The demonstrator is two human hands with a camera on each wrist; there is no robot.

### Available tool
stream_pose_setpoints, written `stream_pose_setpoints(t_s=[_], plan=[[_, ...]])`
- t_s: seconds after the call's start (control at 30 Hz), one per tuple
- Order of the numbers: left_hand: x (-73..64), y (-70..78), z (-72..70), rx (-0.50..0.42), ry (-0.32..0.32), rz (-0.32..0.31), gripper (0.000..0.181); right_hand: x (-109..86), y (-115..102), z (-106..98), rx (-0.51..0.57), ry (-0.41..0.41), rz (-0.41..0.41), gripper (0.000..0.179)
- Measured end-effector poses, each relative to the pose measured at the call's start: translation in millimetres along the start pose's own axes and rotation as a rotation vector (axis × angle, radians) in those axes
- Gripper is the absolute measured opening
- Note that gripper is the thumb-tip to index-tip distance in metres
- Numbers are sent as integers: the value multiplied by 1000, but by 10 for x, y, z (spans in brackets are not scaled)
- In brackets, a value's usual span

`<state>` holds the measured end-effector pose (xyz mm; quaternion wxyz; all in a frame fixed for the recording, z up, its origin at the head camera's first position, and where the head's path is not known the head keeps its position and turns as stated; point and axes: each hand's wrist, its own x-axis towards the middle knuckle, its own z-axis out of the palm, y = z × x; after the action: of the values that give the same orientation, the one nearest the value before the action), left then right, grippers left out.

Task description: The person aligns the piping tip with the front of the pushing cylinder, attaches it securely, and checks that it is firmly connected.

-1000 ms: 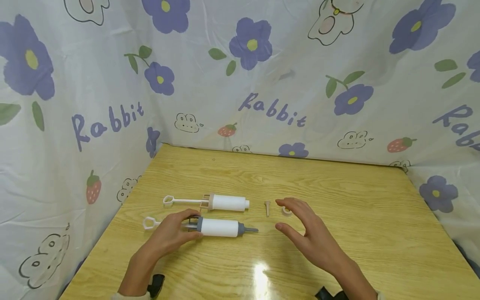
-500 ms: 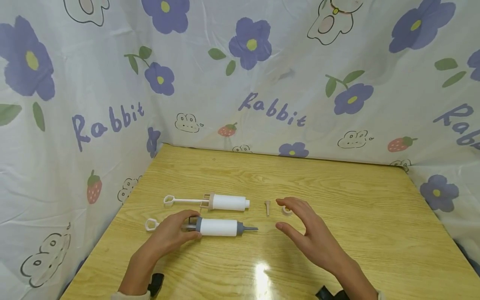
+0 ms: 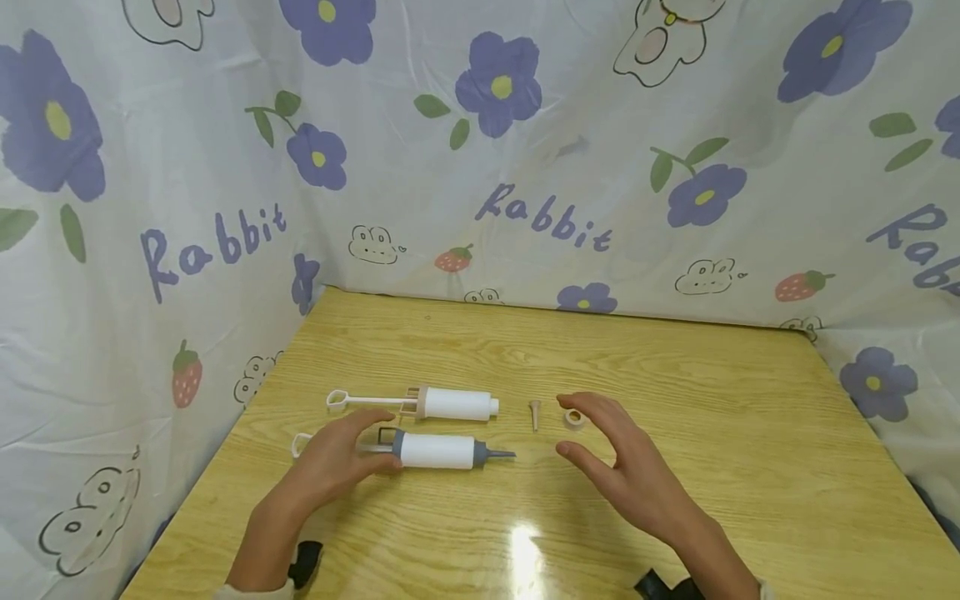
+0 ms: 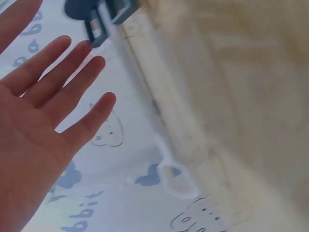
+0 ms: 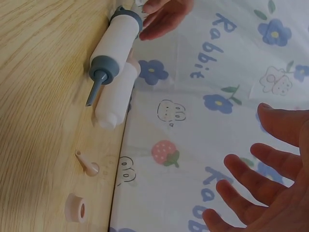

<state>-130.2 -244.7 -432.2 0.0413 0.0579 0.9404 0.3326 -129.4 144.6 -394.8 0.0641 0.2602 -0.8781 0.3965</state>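
A grey-and-white piping syringe point(image 3: 437, 451) lies on the table, its grey nozzle point(image 3: 500, 454) pointing right. My left hand point(image 3: 330, 458) hovers over its plunger end with thumb and fingers spread; the left wrist view has the fingers straight, apart from the white plunger rod point(image 4: 133, 77). Behind lies a second piping syringe point(image 3: 457, 404), white with a beige collar and its plunger pulled out. My right hand point(image 3: 630, 467) is held with its fingers apart and holds nothing. Nearest to it are a small beige nozzle point(image 3: 536, 415) and a beige ring cap point(image 3: 574, 419).
The wood-grain table point(image 3: 712, 417) is bordered at the back and sides by a hanging white cloth point(image 3: 420, 167) printed with flowers and rabbits. Bare tabletop stretches right of the right hand.
My left hand has loosened from the grey syringe's collar and drawn slightly up and back, its fingers spreading. The right hand has barely moved.
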Motion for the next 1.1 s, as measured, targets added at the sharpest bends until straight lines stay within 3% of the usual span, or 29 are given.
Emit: stream_pose_setpoints(t_s=[0.23, 0.47, 0.77, 1.1], plan=[[44, 113, -160, -9, 51, 140, 63, -18, 43, -37, -5, 13, -8, 49], [280, 294, -215, -50, 26, 264, 63, -12, 127, -50, -13, 21, 8, 48], [734, 520, -252, -106, -128, 304, 64, 41, 259, -64, 11, 4, 70, 51], [1316, 732, -88, -47, -243, 299, 55, 176, 453, -70, 17, -11, 121, 55]])
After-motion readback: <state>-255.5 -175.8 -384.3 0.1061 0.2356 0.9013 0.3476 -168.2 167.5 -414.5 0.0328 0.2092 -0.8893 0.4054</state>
